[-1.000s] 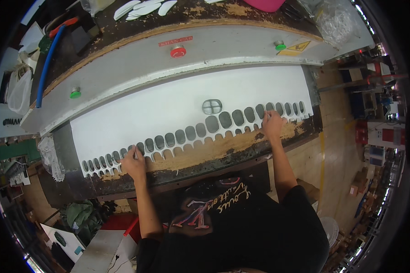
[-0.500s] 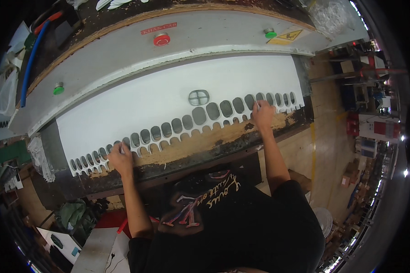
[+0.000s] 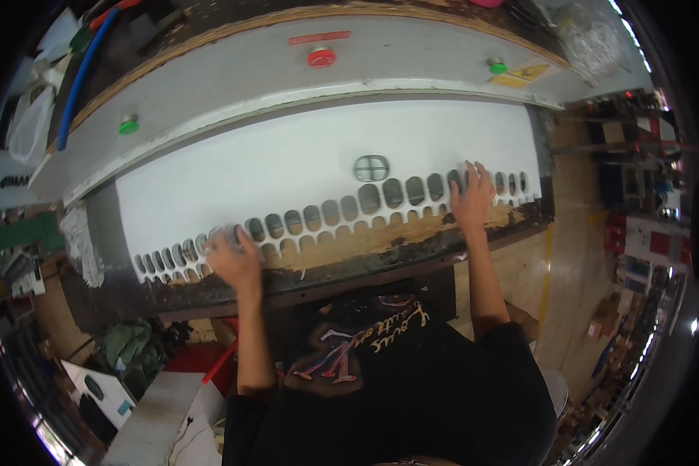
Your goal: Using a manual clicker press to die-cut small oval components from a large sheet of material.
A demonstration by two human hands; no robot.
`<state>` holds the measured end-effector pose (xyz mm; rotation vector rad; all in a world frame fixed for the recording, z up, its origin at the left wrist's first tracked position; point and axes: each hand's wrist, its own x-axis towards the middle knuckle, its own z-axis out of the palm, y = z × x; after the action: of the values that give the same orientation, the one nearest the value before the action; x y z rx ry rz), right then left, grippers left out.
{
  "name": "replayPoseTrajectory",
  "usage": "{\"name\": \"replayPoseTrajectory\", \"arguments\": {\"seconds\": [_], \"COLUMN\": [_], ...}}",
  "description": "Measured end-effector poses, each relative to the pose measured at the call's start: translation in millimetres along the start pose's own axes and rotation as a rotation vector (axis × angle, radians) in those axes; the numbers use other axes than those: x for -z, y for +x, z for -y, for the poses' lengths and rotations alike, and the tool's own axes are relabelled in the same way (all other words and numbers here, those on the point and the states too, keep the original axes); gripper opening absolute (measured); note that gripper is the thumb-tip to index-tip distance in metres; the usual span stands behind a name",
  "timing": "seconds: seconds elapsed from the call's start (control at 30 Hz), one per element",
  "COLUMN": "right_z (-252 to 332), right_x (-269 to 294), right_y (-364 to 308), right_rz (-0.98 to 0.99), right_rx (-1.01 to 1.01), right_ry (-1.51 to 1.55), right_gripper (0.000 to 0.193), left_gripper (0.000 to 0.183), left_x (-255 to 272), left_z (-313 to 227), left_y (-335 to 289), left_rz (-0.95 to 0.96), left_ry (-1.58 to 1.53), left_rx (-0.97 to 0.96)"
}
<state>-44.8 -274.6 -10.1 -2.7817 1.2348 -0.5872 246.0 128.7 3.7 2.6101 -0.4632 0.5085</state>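
While L grip (image 3: 236, 261) & R grip (image 3: 472, 203) are spread at wht sheet (image 3: 287, 159), oval frame (image 3: 371, 168) lies left of R (nearer), long axis approx. sideways.

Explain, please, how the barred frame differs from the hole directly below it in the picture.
The barred frame runs longer sideways; the hole longer front to back. The frame has crossing bars; the hole none. The frame lies on the white sheet; the hole is in it. Both are rounded.

Room above white sheet (image 3: 287, 167), oval frame (image 3: 372, 168) obstructing, grey panel (image 3: 233, 92) beyond
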Motion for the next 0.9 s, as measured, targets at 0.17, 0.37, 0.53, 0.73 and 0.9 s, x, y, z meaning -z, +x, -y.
{"name": "replayPoseTrajectory", "arguments": {"seconds": [0.17, 0.37, 0.53, 0.73, 0.9], "right_z": [17.0, 15.4, 30.7, 25.2, -62.1], "right_x": [-18.7, -54.4, -64.4, -40.6, 11.1], "right_y": [18.5, 16.8, 21.7, 27.9, 50.3], "right_rz": [0.237, 0.304, 0.317, 0.405, 0.411], "right_rx": [0.079, 0.135, 0.112, 0.060, -0.019], "right_ry": [0.247, -0.055, 0.003, 0.034, 0.930], "right_gripper": [0.065, 0.105, 0.111, 0.112, 0.074], "left_gripper": [0.046, 0.067, 0.088, 0.076, 0.074], "left_x": [-4.5, -42.8, -93.3, -128.2, -108.5], "left_z": [-71.3, -148.1, -197.4, -199.7, -217.9], "left_y": [24.2, 30.8, 17.0, -9.0, -14.7], "left_rz": [-0.070, 0.507, 0.647, 0.483, 0.426], "left_ry": [-0.135, -0.594, -0.728, -0.686, -0.548], "left_rx": [-0.135, -0.329, -0.469, -0.520, -0.356]}}
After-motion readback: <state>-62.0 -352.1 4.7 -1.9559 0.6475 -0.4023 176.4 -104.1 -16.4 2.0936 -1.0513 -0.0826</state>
